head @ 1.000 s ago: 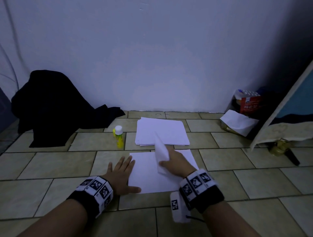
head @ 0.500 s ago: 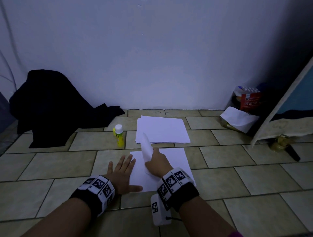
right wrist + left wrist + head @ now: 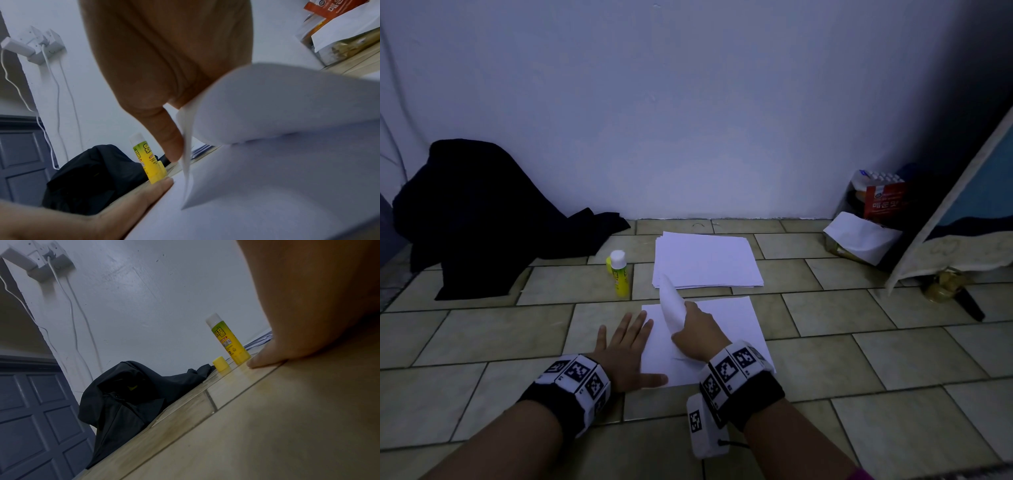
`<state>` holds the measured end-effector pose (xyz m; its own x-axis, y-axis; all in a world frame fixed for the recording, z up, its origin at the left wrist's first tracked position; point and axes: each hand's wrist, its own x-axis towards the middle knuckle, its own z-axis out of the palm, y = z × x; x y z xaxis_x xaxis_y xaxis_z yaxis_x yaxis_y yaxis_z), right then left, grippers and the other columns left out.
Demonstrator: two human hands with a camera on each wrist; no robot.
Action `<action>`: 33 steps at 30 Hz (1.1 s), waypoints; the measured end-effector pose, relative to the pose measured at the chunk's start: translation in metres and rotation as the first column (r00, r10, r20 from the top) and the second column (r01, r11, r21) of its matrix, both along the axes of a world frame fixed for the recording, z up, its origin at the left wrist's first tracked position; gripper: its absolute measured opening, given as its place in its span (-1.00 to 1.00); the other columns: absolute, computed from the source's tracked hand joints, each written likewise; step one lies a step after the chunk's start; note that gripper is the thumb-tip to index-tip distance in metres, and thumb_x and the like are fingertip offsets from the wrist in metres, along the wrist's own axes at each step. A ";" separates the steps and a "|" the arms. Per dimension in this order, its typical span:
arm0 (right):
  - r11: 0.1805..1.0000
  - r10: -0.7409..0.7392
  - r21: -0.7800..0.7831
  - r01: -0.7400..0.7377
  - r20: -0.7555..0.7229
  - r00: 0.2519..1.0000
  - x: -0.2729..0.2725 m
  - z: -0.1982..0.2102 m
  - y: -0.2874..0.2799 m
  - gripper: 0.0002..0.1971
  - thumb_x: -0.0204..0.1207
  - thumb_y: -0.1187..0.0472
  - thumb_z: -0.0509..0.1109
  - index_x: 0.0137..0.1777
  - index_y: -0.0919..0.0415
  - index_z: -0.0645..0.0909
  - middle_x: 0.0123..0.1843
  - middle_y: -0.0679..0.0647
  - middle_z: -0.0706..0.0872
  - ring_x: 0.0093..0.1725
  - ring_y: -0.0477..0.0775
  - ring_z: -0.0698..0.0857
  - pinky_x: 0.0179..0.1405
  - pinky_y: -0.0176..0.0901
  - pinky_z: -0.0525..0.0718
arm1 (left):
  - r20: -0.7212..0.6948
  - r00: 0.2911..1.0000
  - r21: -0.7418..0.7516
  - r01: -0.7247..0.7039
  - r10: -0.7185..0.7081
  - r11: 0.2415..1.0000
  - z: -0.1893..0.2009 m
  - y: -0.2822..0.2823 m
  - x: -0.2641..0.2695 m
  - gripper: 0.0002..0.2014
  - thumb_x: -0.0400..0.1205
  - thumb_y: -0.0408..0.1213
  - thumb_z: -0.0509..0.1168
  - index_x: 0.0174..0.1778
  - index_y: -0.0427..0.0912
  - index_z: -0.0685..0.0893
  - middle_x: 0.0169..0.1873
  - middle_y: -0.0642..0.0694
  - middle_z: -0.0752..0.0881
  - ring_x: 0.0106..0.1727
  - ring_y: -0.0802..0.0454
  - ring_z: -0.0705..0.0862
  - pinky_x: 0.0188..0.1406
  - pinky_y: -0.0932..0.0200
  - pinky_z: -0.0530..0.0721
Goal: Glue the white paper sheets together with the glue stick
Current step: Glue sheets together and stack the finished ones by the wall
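The task looks to be in its middle, judging by the layout: two sheets lie together on the tiled floor [image 3: 893, 359] directly before the person, the upper one being folded or laid across the lower, and a stack is left to do. Nearest, at about 7 o'clock of the lower sheet [image 3: 726, 329], the left hand [image 3: 625, 353] lies palm down, fingers straight and spread, fingertips and thumb just over the sheet's left edge, pinning it. At the sheet's centre the right hand [image 3: 697, 334] pinches the curled upper sheet [image 3: 671, 305] between thumb and index finger; the wrist view shows the paper arching over in a loose roll, its free edge hanging down toward the lower sheet. Whether glue is already spread underneath cannot be seen. Farther, at 11 o'clock, the glue stick [image 3: 618, 272] stands upright and apart from both hands, its yellow cap [image 3: 221, 363] off beside it, so gluing has probably begun. At 12 o'clock the paper stack [image 3: 705, 262] waits by the wall, untouched.
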<state>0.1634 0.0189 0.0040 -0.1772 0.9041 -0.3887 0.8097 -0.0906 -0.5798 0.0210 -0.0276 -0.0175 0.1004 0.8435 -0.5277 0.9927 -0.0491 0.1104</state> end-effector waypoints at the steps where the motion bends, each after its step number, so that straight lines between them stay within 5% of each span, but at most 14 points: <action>1: 1.000 0.000 -0.001 0.000 -0.001 1.000 0.001 0.000 0.000 -0.44 0.57 0.19 0.28 0.55 0.19 0.22 0.46 0.19 0.46 0.47 0.25 0.39 0.45 0.31 0.40 | -0.005 1.000 -0.003 0.006 -0.006 1.000 -0.001 0.001 -0.001 0.26 0.29 0.68 -0.07 0.65 -0.12 -0.42 0.63 -0.05 -0.47 0.65 -0.07 -0.44 0.56 -0.33 -0.34; 3: 1.000 0.002 -0.006 -0.002 -0.001 1.000 0.001 -0.001 0.000 -0.43 0.57 0.19 0.27 0.56 0.18 0.21 0.48 0.17 0.44 0.50 0.25 0.37 0.47 0.32 0.36 | -0.021 1.000 -0.010 0.007 -0.007 1.000 -0.003 0.003 -0.001 0.36 0.13 0.76 -0.19 0.65 -0.12 -0.42 0.63 -0.06 -0.47 0.65 -0.07 -0.45 0.55 -0.33 -0.35; 5: 1.000 0.003 -0.009 -0.003 0.002 1.000 0.001 -0.003 0.000 -0.42 0.57 0.19 0.28 0.56 0.18 0.20 0.49 0.16 0.42 0.52 0.24 0.33 0.49 0.33 0.33 | -0.010 1.000 -0.010 0.015 -0.015 1.000 -0.003 0.003 -0.001 0.25 0.31 0.67 -0.06 0.65 -0.12 -0.42 0.63 -0.07 -0.46 0.65 -0.08 -0.45 0.56 -0.33 -0.34; 8: 1.000 0.000 -0.008 0.000 0.001 1.000 0.002 -0.005 0.001 -0.43 0.57 0.18 0.28 0.56 0.17 0.20 0.50 0.14 0.41 0.54 0.23 0.31 0.50 0.35 0.30 | 0.007 1.000 -0.023 0.029 -0.029 0.999 -0.003 0.005 -0.003 0.55 -0.22 0.79 -0.42 0.65 -0.11 -0.41 0.63 -0.06 -0.47 0.64 -0.07 -0.46 0.55 -0.34 -0.36; 9: 1.000 0.002 -0.009 -0.002 0.002 1.000 0.002 -0.005 0.001 -0.43 0.58 0.18 0.27 0.56 0.17 0.20 0.51 0.14 0.41 0.54 0.23 0.30 0.51 0.36 0.29 | 0.007 1.000 -0.024 0.024 -0.023 0.999 -0.004 0.005 -0.003 0.55 -0.22 0.79 -0.42 0.65 -0.11 -0.41 0.63 -0.06 -0.47 0.64 -0.07 -0.46 0.55 -0.34 -0.36; 12: 1.000 0.008 -0.013 -0.007 0.009 1.000 0.003 -0.005 0.000 -0.43 0.58 0.19 0.27 0.57 0.16 0.19 0.52 0.14 0.38 0.56 0.23 0.26 0.53 0.38 0.25 | 0.002 1.000 -0.005 -0.002 0.002 1.000 0.000 0.001 0.000 0.17 0.44 0.55 0.04 0.65 -0.14 -0.41 0.63 -0.08 -0.46 0.64 -0.08 -0.45 0.56 -0.33 -0.36; 15: 1.000 0.005 -0.018 -0.005 0.017 1.000 0.004 -0.003 -0.002 -0.39 0.58 0.16 0.30 0.58 0.14 0.17 0.54 0.12 0.36 0.57 0.23 0.24 0.52 0.39 0.24 | 0.003 1.000 0.004 -0.005 0.004 1.000 0.003 -0.001 0.001 0.08 0.55 0.41 0.11 0.65 -0.14 -0.41 0.63 -0.08 -0.46 0.64 -0.08 -0.45 0.56 -0.32 -0.36; 17: 1.000 0.004 -0.025 -0.003 0.023 1.000 0.005 -0.001 -0.003 -0.31 0.56 0.11 0.35 0.61 0.14 0.11 0.57 0.12 0.32 0.59 0.23 0.21 0.52 0.40 0.23 | 0.003 1.000 -0.010 0.013 -0.013 1.000 0.004 0.000 -0.001 0.16 0.45 0.55 0.03 0.65 -0.15 -0.42 0.63 -0.08 -0.47 0.64 -0.08 -0.46 0.56 -0.33 -0.35; 19: 0.999 0.004 -0.041 -0.003 0.018 1.000 0.006 0.001 -0.004 -0.19 0.52 0.06 0.41 0.63 0.13 0.00 0.59 0.13 0.27 0.61 0.24 0.18 0.52 0.40 0.22 | 0.032 0.999 -0.022 0.041 -0.040 0.999 0.007 0.000 -0.002 0.45 -0.02 0.80 -0.32 0.65 -0.14 -0.42 0.62 -0.07 -0.48 0.64 -0.08 -0.46 0.56 -0.33 -0.34; 22: 0.998 0.051 -0.044 -0.050 0.030 0.998 0.005 0.003 -0.006 -0.12 0.44 0.04 0.50 0.59 0.00 -0.02 0.54 0.16 0.28 0.58 0.27 0.20 0.49 0.43 0.26 | 0.023 0.997 -0.026 0.072 -0.071 0.997 0.008 0.000 -0.002 0.66 -0.43 0.71 -0.62 0.65 -0.15 -0.41 0.63 -0.07 -0.47 0.65 -0.08 -0.44 0.56 -0.34 -0.32; 24: 0.994 0.104 -0.046 -0.100 0.073 0.992 0.005 0.003 -0.006 -0.21 0.43 0.03 0.49 0.55 -0.08 0.09 0.50 0.15 0.32 0.56 0.27 0.19 0.46 0.43 0.29 | 0.020 0.998 -0.028 0.064 -0.064 0.998 0.010 0.001 -0.003 0.65 -0.40 0.72 -0.62 0.66 -0.17 -0.38 0.63 -0.08 -0.47 0.65 -0.09 -0.43 0.57 -0.34 -0.29; 27: 0.986 0.159 -0.078 -0.149 0.140 0.977 0.005 0.004 -0.005 -0.28 0.46 0.01 0.45 0.57 -0.11 0.19 0.54 0.15 0.25 0.61 0.28 0.08 0.47 0.45 0.25 | 0.003 0.998 -0.032 0.068 -0.068 0.997 0.011 0.002 -0.003 0.45 -0.01 0.77 -0.33 0.67 -0.18 -0.35 0.64 -0.11 -0.44 0.66 -0.11 -0.42 0.59 -0.35 -0.26; 31: 0.980 0.186 -0.102 -0.170 0.179 0.966 0.004 0.006 -0.005 -0.28 0.47 0.02 0.45 0.60 -0.12 0.23 0.61 0.15 0.16 0.65 0.30 -0.03 0.50 0.49 0.17 | 0.031 0.994 -0.069 0.102 -0.100 0.992 0.013 0.004 -0.008 0.65 -0.36 0.76 -0.51 0.66 -0.20 -0.38 0.62 -0.10 -0.48 0.65 -0.10 -0.44 0.58 -0.32 -0.29; 33: 0.977 0.200 -0.109 -0.182 0.186 0.962 0.004 0.007 -0.006 -0.27 0.46 0.04 0.46 0.60 -0.12 0.24 0.61 0.15 0.14 0.65 0.30 -0.04 0.49 0.50 0.17 | 0.069 0.994 -0.058 0.090 -0.086 0.994 0.012 0.004 -0.012 0.57 -0.21 0.79 -0.46 0.64 -0.22 -0.43 0.60 -0.09 -0.50 0.65 -0.07 -0.44 0.58 -0.29 -0.30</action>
<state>0.1678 0.0131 0.0112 -0.2556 0.8206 -0.5111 0.9135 0.0320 -0.4055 0.0085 -0.0234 -0.0059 0.2091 0.7961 -0.5678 0.9752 -0.1269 0.1812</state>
